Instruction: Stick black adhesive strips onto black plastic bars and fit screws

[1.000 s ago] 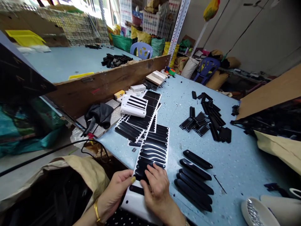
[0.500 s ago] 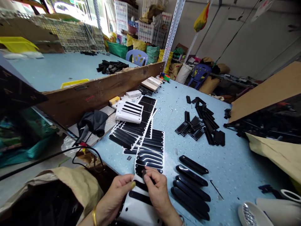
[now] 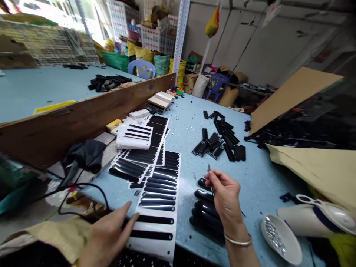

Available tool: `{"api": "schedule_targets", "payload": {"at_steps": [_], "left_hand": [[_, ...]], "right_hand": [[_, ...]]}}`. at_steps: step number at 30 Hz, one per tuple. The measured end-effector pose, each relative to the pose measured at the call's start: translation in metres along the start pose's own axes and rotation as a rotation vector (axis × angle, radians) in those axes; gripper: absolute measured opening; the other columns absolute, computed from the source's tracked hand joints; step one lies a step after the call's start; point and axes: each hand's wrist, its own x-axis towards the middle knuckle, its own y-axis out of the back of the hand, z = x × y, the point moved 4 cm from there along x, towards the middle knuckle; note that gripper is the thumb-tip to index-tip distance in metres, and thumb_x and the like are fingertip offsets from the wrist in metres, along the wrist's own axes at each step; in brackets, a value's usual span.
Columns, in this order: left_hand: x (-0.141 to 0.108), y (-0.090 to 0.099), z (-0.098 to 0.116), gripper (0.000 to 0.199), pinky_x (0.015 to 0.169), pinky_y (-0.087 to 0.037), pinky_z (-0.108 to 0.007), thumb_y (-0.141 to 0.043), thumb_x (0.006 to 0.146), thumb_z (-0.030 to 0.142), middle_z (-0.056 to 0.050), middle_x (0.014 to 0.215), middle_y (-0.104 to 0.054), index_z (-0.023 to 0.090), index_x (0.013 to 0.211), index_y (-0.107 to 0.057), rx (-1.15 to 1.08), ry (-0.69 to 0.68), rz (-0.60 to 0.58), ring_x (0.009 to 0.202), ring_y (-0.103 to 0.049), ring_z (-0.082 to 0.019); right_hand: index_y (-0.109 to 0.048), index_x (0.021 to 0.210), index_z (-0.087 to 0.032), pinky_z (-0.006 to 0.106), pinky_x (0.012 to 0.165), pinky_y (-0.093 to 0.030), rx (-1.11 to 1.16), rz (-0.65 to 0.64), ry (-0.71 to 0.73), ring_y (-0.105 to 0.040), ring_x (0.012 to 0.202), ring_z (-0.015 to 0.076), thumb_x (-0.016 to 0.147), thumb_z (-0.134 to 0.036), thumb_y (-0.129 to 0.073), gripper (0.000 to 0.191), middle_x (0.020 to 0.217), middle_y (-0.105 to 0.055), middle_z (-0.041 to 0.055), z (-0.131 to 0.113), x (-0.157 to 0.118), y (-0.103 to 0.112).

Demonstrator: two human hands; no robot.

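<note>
My right hand (image 3: 226, 194) is pinched on a thin dark strip (image 3: 209, 168), seen nearly edge-on. It is over the far end of several glossy black elongated pieces (image 3: 204, 217) lying side by side. My left hand (image 3: 107, 231) is at the front table edge with thumb and fingers apart, holding nothing. Its thumb tip is at the left edge of a white backing sheet (image 3: 162, 248) with rounded black strips. The sheet's near end reaches past the table edge. Two strips there stand apart, with bare white around them.
More sheets of black strips (image 3: 158, 135) overlap farther back, a curled white one (image 3: 133, 136) on top. Black slotted parts (image 3: 208, 144) are heaped beyond my right hand. At right are a white bowl (image 3: 294, 246) of small shiny pieces and a lidded white mug (image 3: 300, 218). A wooden board (image 3: 83, 118) borders the left.
My right hand has left the sheet and moved right, over the black pieces, with the thin strip. My left hand has come off the sheet to the left and spread. The view has turned right.
</note>
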Motion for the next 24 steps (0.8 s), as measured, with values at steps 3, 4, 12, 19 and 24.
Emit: {"api": "schedule_targets", "payload": {"at_steps": [3,4,12,19,24], "left_hand": [[0.005,-0.009,0.024,0.031,0.045,-0.042,-0.021,-0.076,0.061,0.049,0.003,0.051,-0.060,0.023,0.078,-0.072,-0.046,0.023,-0.025,0.045,-0.054,-0.014],[0.005,-0.022,0.033,0.032,0.044,-0.041,-0.021,-0.074,0.063,0.051,0.002,0.052,-0.061,0.022,0.075,-0.071,-0.128,0.091,-0.124,0.045,-0.055,-0.014],[-0.008,-0.135,0.097,0.040,0.039,-0.028,-0.015,-0.075,0.070,0.050,0.001,0.048,-0.060,0.015,0.063,-0.058,-0.633,0.407,-0.841,0.036,-0.052,-0.008],[0.015,-0.163,0.106,0.036,0.040,-0.038,-0.018,-0.078,0.068,0.046,-0.001,0.050,-0.063,0.015,0.064,-0.060,-0.655,0.446,-0.908,0.038,-0.052,-0.009],[0.028,-0.181,0.118,0.037,0.041,-0.039,-0.019,-0.076,0.068,0.047,-0.002,0.050,-0.064,0.014,0.063,-0.062,-0.599,0.392,-0.939,0.038,-0.054,-0.010]], "right_hand": [[-0.074,0.079,-0.018,0.026,0.056,-0.047,-0.342,-0.178,0.144,-0.059,0.059,0.0136,0.078,-0.024,-0.072,0.007,0.068,-0.066,0.0022,-0.006,-0.024,0.004],[-0.075,0.078,-0.018,0.027,0.059,-0.047,-0.426,-0.267,0.209,-0.060,0.063,0.0147,0.080,-0.022,-0.069,0.007,0.070,-0.066,0.0030,-0.004,-0.037,0.000],[-0.070,0.091,-0.017,0.032,0.060,-0.047,-0.653,-0.278,0.627,-0.059,0.065,0.0187,0.084,-0.023,-0.060,0.013,0.072,-0.065,0.0059,0.016,-0.094,0.012],[-0.066,0.104,-0.013,0.033,0.055,-0.047,-0.761,-0.181,0.709,-0.057,0.064,0.0200,0.086,-0.013,-0.056,0.020,0.074,-0.064,0.0086,0.001,-0.078,0.069],[-0.066,0.103,-0.013,0.033,0.055,-0.047,-0.793,-0.207,0.695,-0.056,0.065,0.0196,0.089,-0.011,-0.050,0.022,0.073,-0.062,0.0077,0.003,-0.065,0.077]]}}
